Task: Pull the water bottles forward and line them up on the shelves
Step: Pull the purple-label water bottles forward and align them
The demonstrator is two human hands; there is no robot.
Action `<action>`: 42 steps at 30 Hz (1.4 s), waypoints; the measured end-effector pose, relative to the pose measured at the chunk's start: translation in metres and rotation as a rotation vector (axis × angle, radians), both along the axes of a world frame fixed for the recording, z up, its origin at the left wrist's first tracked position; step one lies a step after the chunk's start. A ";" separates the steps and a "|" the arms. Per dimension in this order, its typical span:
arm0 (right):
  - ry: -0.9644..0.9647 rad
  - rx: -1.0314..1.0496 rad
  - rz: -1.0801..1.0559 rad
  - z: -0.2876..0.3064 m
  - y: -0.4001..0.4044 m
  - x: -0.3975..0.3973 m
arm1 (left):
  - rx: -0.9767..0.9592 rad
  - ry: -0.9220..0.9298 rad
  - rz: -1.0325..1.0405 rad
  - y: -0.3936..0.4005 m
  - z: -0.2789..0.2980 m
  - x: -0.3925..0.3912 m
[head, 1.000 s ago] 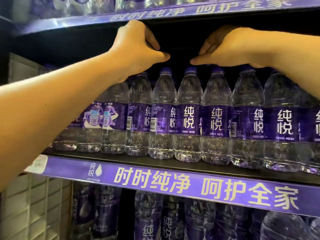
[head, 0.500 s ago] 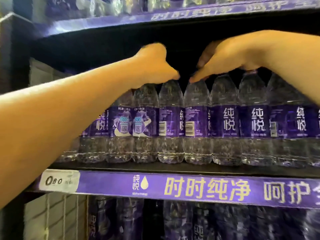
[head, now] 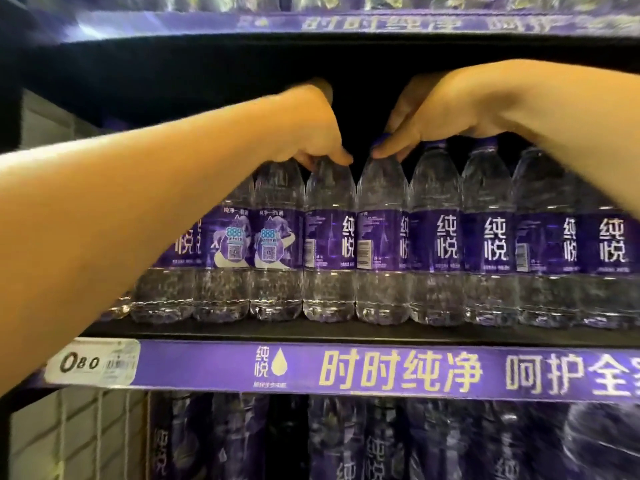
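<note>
A row of clear water bottles with purple labels and purple caps stands along the front of the middle shelf (head: 242, 332). My left hand (head: 311, 129) grips the top of one bottle (head: 329, 244) near the row's middle, its cap hidden under my fingers. My right hand (head: 440, 116) grips the cap of the neighbouring bottle (head: 381, 244) just to the right. The two hands almost touch above these bottles. My forearms cover parts of the bottles at the far left and far right.
A purple shelf strip (head: 381, 370) with a white price tag (head: 93, 362) runs below the row. More purple-labelled bottles (head: 346, 438) fill the shelf beneath. Another shelf edge (head: 346, 24) hangs close above my hands. A pale wire grid panel (head: 76, 434) stands at lower left.
Both hands came down from above the caps onto the tops of two neighbouring bottles and now grip them. The view shifted left, showing the price tag.
</note>
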State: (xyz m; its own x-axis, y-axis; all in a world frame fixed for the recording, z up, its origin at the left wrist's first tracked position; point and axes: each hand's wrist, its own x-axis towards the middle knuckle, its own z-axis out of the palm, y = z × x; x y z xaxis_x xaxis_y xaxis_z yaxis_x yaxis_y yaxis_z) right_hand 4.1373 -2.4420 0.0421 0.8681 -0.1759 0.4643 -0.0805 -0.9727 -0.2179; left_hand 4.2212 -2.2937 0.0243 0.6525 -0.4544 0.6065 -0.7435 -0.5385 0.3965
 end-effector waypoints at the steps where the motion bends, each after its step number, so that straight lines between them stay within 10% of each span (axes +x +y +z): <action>1: -0.003 0.032 -0.008 -0.001 0.000 0.000 | -0.005 0.057 -0.040 0.002 0.003 0.001; 42: -0.223 0.002 0.153 -0.012 0.003 0.005 | -0.152 0.128 -0.161 0.013 -0.007 0.005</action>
